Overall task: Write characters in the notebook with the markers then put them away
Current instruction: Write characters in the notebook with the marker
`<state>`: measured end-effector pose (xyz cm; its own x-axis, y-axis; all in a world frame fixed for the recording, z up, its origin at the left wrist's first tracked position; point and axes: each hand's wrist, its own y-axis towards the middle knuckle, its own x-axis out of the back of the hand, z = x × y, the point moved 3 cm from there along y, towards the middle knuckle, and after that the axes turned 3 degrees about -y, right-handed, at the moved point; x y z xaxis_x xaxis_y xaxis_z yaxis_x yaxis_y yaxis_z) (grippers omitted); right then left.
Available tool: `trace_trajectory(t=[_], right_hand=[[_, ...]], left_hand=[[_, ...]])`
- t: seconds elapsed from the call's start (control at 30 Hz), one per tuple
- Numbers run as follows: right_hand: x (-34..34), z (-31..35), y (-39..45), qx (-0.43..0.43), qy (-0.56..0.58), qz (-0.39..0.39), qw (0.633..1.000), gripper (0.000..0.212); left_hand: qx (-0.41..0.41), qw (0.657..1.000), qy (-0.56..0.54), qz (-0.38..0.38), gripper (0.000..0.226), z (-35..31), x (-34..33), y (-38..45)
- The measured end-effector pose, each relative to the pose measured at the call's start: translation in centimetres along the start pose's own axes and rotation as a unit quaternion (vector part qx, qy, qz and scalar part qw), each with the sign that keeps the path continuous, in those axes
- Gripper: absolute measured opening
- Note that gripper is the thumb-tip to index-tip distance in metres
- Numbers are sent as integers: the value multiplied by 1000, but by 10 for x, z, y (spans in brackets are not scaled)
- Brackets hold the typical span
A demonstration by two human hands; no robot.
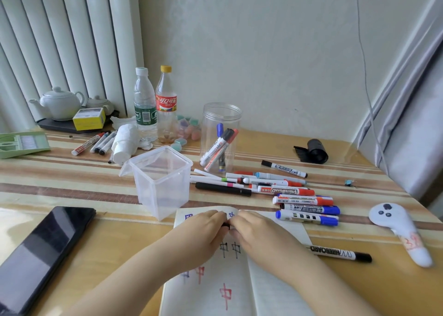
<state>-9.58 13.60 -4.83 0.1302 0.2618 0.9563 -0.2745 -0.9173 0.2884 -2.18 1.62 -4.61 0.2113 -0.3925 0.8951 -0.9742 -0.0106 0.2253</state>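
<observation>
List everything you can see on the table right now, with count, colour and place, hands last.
notebook: one, open, red, blue and black characters, front centre
square tub: one, clear, behind notebook
round jar: one, clear, holding several markers
loose markers: a dozen or so, mixed caps, right of tub
black marker: one, beside notebook's right page
far markers: about four, back left
bottles: two, back centre
teapot: one, white, back left
phone: one, black, front left
controller: one, white, right
left hand, right hand: meeting over the notebook, fingers on a small black item, mostly hidden
</observation>
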Motion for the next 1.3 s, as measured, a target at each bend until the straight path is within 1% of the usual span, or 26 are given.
trace_trajectory(t=[0.07, 0.13, 0.23, 0.33, 0.4, 0.47, 0.53, 0.6, 0.63, 0.67, 0.73, 0.8, 0.83, 0.87, 0.9, 0.93, 0.97, 1.0, 1.03, 1.07, 1.1, 1.13, 1.17, 1.2, 1.23, 1.3], right_hand=[[2, 2, -1, 13, 3, -16, 1000, 2], [8, 5, -3, 14, 7, -32, 999, 13], [13, 8, -4, 21, -25, -56, 998, 19], [12, 5, -6, 14, -43, -66, 997, 24], [10, 1, -7, 0, -17, -73, 997, 30], [11, 2, -5, -18, 8, -37, 999, 33], [14, -4, -2, -81, 33, 12, 996, 36], [19, -13, -7, -176, 128, 95, 971, 43], [21, -20, -9, -204, 170, 108, 958, 44], [25, -25, -10, -222, 209, 102, 947, 42], [30, -32, -8, -246, 293, 68, 921, 37], [30, -33, -2, -269, 403, 15, 875, 25], [30, -33, 2, -288, 463, -13, 838, 20], [29, -34, 4, -311, 528, -34, 789, 21], [26, -34, 6, -332, 602, -51, 724, 24], [24, -32, 9, -346, 673, -61, 651, 28], [21, -30, 11, -353, 726, -66, 586, 30], [18, -28, 12, -356, 756, -68, 545, 31], [15, -26, 14, -354, 767, -65, 531, 30], [11, -23, 16, -350, 762, -62, 541, 26], [6, -22, 17, -348, 738, -60, 575, 19], [1, -22, 18, -352, 697, -56, 622, 13], [-4, -22, 19, -358, 647, -50, 671, 16], [-9, -24, 19, -365, 606, -46, 705, 23], [-12, -25, 19, -374, 582, -48, 721, 28], [-17, -26, 19, -380, 582, -67, 716, 28]], left_hand=[[-12, 1000, -21, 3, 23, -2, 2, -3], [-35, 998, -50, 7, 21, -5, 4, -6], [-51, 996, -73, 10, 22, -7, 4, -9], [-32, 997, -66, 17, 19, -3, 5, -11], [-18, 997, -66, 19, 15, -1, 6, -11], [-8, 998, -66, 20, 15, 0, 6, -12], [20, 998, -66, 14, 17, 5, 5, -13], [40, 998, -47, -9, 21, 11, 8, -14], [39, 999, -27, -21, 22, 12, 11, -14], [29, 999, -6, -30, 24, 12, 12, -14], [-10, 999, 14, -42, 27, 6, 13, -11], [-61, 997, 10, -38, 30, -5, 11, -6], [-89, 995, 7, -32, 35, -10, 8, -3], [-120, 992, 19, -27, 43, -15, 4, -1], [-142, 989, 42, -15, 50, -17, -3, 1], [-154, 986, 66, -7, 53, -17, -10, 3], [-160, 983, 90, -4, 51, -17, -15, 4], [-172, 978, 115, -13, 44, -17, -18, 4], [-171, 976, 134, -10, 36, -16, -20, 3], [-167, 975, 147, -13, 29, -15, -21, 1], [-174, 971, 159, -30, 22, -14, -21, 0], [-186, 966, 173, -45, 17, -12, -23, -1], [-195, 962, 184, -56, 14, -11, -26, -3], [-202, 960, 185, -62, 12, -11, -27, -4], [-204, 959, 183, -67, 11, -11, -28, -5], [-203, 959, 181, -80, 11, -9, -28, -6]])
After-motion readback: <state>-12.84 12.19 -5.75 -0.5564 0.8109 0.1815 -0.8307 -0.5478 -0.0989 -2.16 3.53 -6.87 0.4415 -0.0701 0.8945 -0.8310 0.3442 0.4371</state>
